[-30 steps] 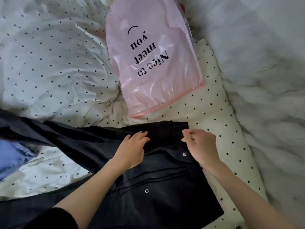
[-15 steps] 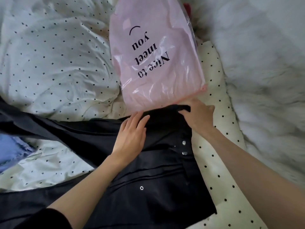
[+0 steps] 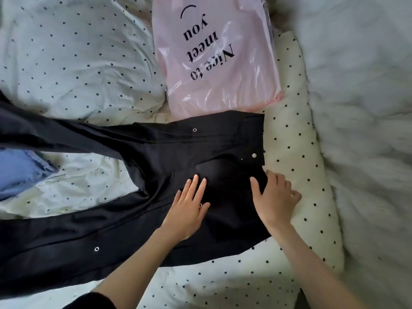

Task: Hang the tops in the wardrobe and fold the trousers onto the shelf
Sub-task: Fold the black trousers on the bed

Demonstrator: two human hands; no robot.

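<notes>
Black trousers [image 3: 156, 157] lie spread on the dotted bedding, waistband to the right, both legs running off to the left. My left hand [image 3: 189, 210] rests flat on the seat area with straight fingers. My right hand [image 3: 274, 197] lies at the waistband's near right edge; its thumb is spread over the black cloth and its fingers reach past the edge onto the bedding. Silver rivets and a button show near the waist.
A pink plastic bag [image 3: 214, 59] printed "Nice to meet you" lies just beyond the waistband. A blue garment [image 3: 20, 172] peeks out between the trouser legs at the left. White fluffy fur blanket [image 3: 361, 130] covers the right side. The dotted duvet [image 3: 73, 63] fills the far left.
The upper part of the trousers has been opened out flat toward the bag. My right hand let go of the far waist corner and came back to the near edge; my left hand slid nearer.
</notes>
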